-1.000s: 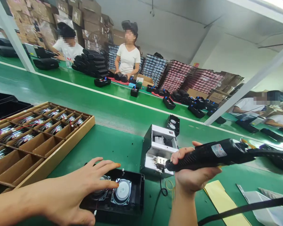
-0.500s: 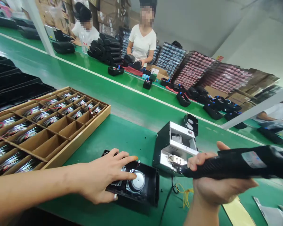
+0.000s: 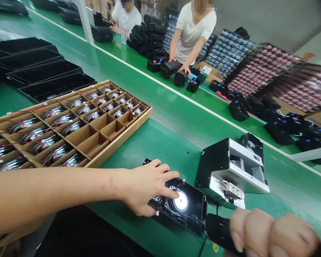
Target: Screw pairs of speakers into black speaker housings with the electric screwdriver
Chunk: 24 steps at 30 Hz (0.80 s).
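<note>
My left hand (image 3: 147,185) lies over a black speaker housing (image 3: 187,210) on the green bench, fingers curled on its near side and pressing it down beside a round silver speaker cone (image 3: 181,202). My right hand (image 3: 270,233) is wrapped round the black handle of an electric screwdriver (image 3: 216,228) at the lower right. The screwdriver's tip points left and touches the housing's near right corner. A black and silver screw feeder box (image 3: 230,171) stands just behind the housing.
A cardboard divider tray (image 3: 107,130) with several speaker drivers sits to the left, black plastic trays (image 3: 50,76) beyond it. Across the green conveyor (image 3: 176,114), two people in white shirts work among black speaker shells and stacked product cartons (image 3: 259,67).
The view has tilted down and left. My right hand has brought the screwdriver down from beside the feeder box to the housing's corner. My left hand stays on the housing.
</note>
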Each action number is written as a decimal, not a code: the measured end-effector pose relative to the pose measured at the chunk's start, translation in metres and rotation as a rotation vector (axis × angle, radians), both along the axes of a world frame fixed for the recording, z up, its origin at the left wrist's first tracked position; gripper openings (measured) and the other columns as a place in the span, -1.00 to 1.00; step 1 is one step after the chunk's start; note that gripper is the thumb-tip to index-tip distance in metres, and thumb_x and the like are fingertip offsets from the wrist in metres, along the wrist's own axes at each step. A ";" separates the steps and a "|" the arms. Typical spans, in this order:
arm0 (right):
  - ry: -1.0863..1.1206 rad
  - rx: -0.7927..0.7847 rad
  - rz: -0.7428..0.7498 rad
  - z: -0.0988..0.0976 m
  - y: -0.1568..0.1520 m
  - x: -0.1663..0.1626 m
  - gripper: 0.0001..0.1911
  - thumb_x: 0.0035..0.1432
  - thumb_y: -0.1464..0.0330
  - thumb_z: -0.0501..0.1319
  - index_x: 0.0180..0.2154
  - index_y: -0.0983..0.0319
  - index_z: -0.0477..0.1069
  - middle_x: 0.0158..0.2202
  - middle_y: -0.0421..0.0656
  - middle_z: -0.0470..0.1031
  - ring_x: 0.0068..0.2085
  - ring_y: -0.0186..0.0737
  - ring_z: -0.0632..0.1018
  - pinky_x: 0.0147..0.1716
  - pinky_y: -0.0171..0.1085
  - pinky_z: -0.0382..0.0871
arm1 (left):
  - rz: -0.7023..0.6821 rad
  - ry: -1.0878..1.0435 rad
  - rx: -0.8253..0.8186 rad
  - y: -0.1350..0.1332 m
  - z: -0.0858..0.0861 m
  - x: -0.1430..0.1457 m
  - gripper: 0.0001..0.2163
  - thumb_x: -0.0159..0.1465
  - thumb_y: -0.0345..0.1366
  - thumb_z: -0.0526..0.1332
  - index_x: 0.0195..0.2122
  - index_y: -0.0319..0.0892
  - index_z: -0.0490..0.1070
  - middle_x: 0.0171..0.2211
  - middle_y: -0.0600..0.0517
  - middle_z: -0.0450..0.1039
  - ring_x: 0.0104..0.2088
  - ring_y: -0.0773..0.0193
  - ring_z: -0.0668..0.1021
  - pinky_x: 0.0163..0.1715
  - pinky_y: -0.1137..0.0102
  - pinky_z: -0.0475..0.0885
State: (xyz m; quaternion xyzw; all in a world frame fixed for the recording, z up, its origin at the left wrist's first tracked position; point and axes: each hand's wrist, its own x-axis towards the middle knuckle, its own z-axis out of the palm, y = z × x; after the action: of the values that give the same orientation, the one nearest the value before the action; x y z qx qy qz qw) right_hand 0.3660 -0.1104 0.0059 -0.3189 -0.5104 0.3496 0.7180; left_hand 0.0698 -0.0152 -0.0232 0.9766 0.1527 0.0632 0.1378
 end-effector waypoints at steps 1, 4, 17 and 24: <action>0.012 0.023 0.025 0.003 0.003 -0.028 -0.83 0.34 0.11 0.27 -0.12 0.00 0.51 -0.70 -0.44 0.23 -0.80 -0.40 0.12 -0.72 -0.31 0.23 | 0.003 -0.002 0.012 0.000 0.000 0.000 -0.35 0.17 -0.02 0.44 0.30 0.09 0.44 0.39 -0.19 0.27 0.09 -0.20 0.47 0.03 -0.03 0.39; 0.027 -0.033 -0.029 0.011 0.012 -0.093 -0.71 0.45 0.13 0.08 0.08 -0.05 0.46 -0.59 -0.36 0.45 -0.73 -0.33 0.29 -0.68 -0.29 0.33 | 0.006 0.004 0.043 0.000 0.000 0.000 -0.36 0.18 0.00 0.42 0.31 0.11 0.44 0.34 -0.18 0.31 0.05 -0.17 0.47 -0.01 0.01 0.39; 0.023 -0.075 -0.058 -0.015 0.016 -0.102 -0.52 0.38 -0.07 0.09 0.09 0.07 0.45 -0.57 -0.33 0.41 -0.65 -0.31 0.34 -0.61 -0.25 0.37 | 0.001 -0.001 0.063 0.000 -0.001 0.001 -0.31 0.15 0.05 0.45 0.32 0.09 0.45 0.31 -0.18 0.32 0.03 -0.19 0.46 -0.08 0.02 0.38; 0.093 -0.148 -0.093 -0.019 0.015 -0.099 -0.57 0.31 -0.01 0.22 0.07 0.07 0.44 -0.56 -0.35 0.34 -0.65 -0.29 0.32 -0.61 -0.22 0.33 | -0.004 0.038 0.066 0.001 0.001 0.001 -0.32 0.19 0.05 0.42 0.35 0.11 0.42 0.36 -0.20 0.27 0.08 -0.19 0.45 -0.05 0.02 0.39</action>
State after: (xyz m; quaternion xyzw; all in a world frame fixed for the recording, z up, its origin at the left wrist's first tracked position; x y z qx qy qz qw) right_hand 0.2670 -0.0959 -0.0131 -0.3776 -0.4340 0.3672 0.7309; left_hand 0.0712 -0.0144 -0.0218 0.9819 0.1513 0.0494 0.1025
